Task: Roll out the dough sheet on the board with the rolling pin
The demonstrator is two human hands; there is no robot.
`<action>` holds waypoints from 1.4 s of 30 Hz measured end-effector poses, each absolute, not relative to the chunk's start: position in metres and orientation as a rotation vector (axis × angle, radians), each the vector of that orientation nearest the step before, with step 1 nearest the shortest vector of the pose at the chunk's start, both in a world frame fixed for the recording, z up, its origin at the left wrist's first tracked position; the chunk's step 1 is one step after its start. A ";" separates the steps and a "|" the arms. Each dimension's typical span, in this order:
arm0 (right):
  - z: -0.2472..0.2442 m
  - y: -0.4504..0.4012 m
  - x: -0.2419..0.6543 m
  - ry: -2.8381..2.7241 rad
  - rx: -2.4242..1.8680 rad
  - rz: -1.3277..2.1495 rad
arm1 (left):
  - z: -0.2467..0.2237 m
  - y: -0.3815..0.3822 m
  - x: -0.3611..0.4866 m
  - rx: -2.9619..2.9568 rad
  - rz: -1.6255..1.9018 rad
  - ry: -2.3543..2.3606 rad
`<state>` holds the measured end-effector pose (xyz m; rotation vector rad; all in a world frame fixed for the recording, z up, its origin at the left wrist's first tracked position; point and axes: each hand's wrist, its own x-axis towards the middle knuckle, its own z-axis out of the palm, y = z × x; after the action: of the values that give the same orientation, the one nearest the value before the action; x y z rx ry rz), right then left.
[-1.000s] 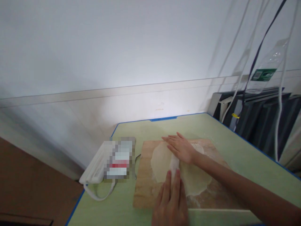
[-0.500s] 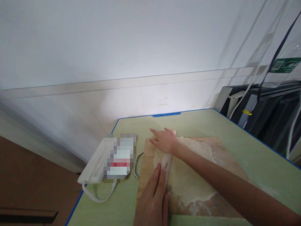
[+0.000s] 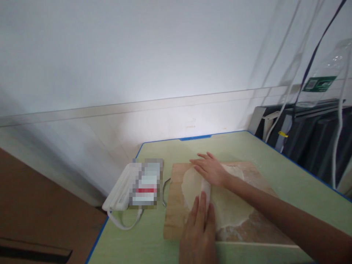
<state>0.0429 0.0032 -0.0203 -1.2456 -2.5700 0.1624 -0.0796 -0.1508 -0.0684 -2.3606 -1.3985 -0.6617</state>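
A sheet of pale dough (image 3: 233, 205) with an uneven edge lies on a floured wooden board (image 3: 173, 220). Across the dough, running away from me, rests a pale rolling pin (image 3: 205, 190). My right hand (image 3: 213, 170) presses on the far part of the pin, its fingers spread and stretched out to the left. At the near part, my left hand (image 3: 198, 231) lies over the pin with fingers extended forward along it. Both palms are on top, and neither hand's fingers wrap round the pin. The pin's two ends are mostly hidden under the hands.
The board sits on a light green table (image 3: 132, 238) with blue edging, against a white wall. Left of the board are a white device with a strap (image 3: 121, 190) and a blurred-out item (image 3: 147, 183). Dark flat panels (image 3: 310, 135) and a plastic bottle (image 3: 320, 82) stand right.
Both hands and the rolling pin have shifted right across the dough, so more dough shows on the pin's left. The camera view has moved slightly too.
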 end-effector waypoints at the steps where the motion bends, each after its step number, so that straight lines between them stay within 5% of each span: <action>1: -0.023 0.001 0.051 -2.563 -1.233 0.170 | -0.071 -0.150 -0.077 -2.340 -0.673 -1.353; 24: -0.007 0.019 -0.033 -2.600 -1.332 0.151 | -0.055 -0.150 -0.115 -2.443 -1.012 -1.699; 37: -0.026 -0.008 0.043 -2.442 -1.259 0.125 | -0.078 -0.144 -0.099 -2.453 -0.682 -1.146; 42: -0.026 -0.007 0.043 -2.440 -1.242 0.171 | -0.081 -0.145 -0.094 -2.406 -0.849 -1.274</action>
<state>0.0427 -0.0070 -0.0263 -1.2422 -2.4402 0.1706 -0.0942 -0.1446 -0.0812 -2.4063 -1.2743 -0.8490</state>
